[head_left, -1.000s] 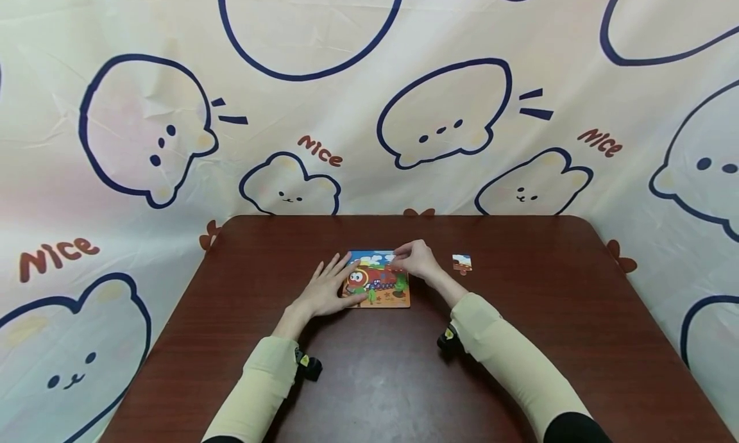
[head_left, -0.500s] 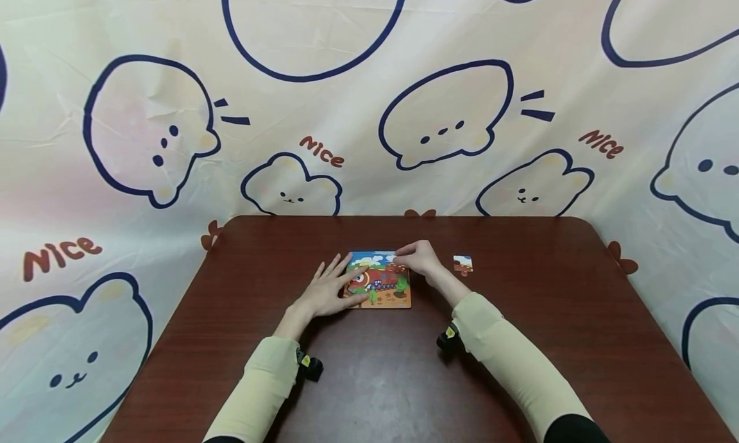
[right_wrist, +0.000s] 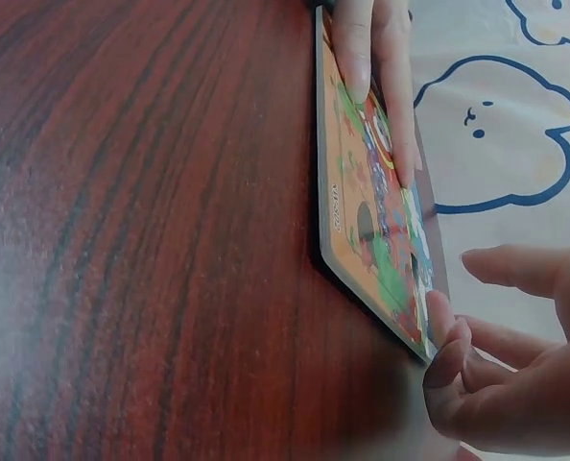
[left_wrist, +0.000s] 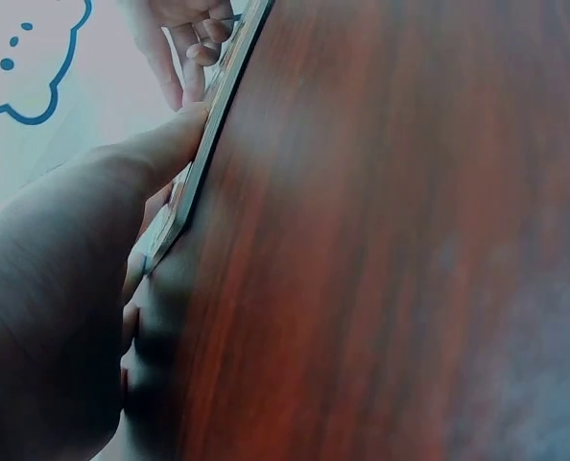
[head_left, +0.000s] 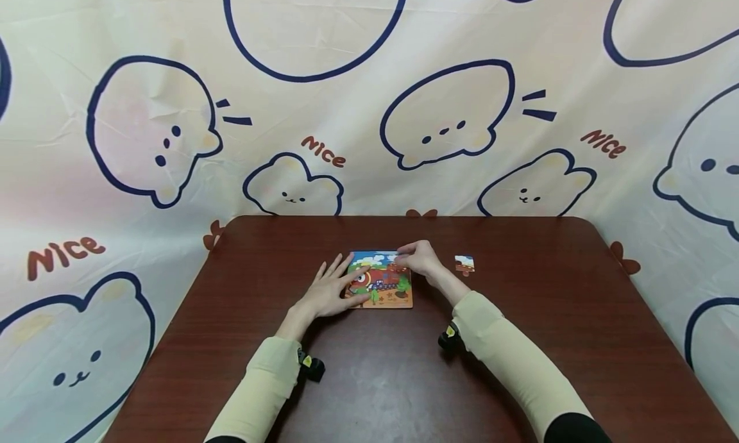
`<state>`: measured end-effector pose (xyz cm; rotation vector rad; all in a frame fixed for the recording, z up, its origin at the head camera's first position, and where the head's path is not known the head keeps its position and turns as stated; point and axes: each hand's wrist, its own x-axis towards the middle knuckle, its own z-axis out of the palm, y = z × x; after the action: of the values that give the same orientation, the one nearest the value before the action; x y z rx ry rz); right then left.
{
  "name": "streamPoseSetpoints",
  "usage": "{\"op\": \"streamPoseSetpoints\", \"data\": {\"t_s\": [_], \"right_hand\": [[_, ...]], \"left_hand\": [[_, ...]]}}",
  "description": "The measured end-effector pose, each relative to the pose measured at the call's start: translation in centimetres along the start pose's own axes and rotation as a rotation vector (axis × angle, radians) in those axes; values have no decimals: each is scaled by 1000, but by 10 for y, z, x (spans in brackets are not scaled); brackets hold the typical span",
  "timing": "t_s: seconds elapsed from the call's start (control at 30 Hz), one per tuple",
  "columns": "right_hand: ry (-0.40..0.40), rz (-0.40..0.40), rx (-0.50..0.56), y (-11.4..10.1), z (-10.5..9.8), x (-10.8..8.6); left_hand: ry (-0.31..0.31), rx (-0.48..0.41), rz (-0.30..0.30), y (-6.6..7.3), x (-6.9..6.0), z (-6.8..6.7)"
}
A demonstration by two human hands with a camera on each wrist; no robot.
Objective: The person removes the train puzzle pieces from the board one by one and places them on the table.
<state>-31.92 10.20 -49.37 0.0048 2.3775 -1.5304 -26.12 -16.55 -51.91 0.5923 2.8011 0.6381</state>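
Note:
A colourful jigsaw puzzle [head_left: 385, 295] in a flat board lies on the table, with a red train, green plants and a blue sky on it. My left hand [head_left: 328, 294] rests spread over its left side, fingers straight, thumb along the near edge [left_wrist: 191, 120]. At the far right corner, my right hand [head_left: 420, 260] bends over the board, its thumb and fingertips [right_wrist: 440, 312] pinching what seems to be a puzzle piece, mostly hidden by the fingers. To the right of that hand, a loose puzzle piece [head_left: 464, 264] with sky and brown ground lies apart from the board.
The dark red-brown wooden table [head_left: 369, 379] carries the puzzle near its far part. Behind it hangs a pale cloth [head_left: 358, 109] with blue-outlined cartoon figures. A small black camera [head_left: 312, 368] sits on the left wrist, another camera [head_left: 449, 338] on the right.
The hands stay nearly in place on the puzzle, with only tiny movement of the right fingers at its far right corner. The whole view drifts slightly; the loose piece stays put.

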Motion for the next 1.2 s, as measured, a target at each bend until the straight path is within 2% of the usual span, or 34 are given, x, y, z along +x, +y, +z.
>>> {"op": "streamPoseSetpoints", "data": {"t_s": [0.2,0.3,0.5,0.63,0.83,1.03,1.2], "right_hand": [[-3,-2,-52,-4,3,3],[2,-27,-117,-5,7,3],[105,-129,-298,-5,14,1],[94,-135,-259,-7,14,0],[65,-43,-132,-12,13,0],[3,-69,-190,-9,20,3],[23,-139,-251,-6,23,2]], "left_hand": [[5,4,3,-1,1,1],[10,-4,12,-2,1,4],[10,-1,29,-3,2,6],[16,-2,27,-4,1,4],[3,11,23,-4,0,3],[-3,12,25,-3,-1,4],[4,8,22,-3,0,4]]}}
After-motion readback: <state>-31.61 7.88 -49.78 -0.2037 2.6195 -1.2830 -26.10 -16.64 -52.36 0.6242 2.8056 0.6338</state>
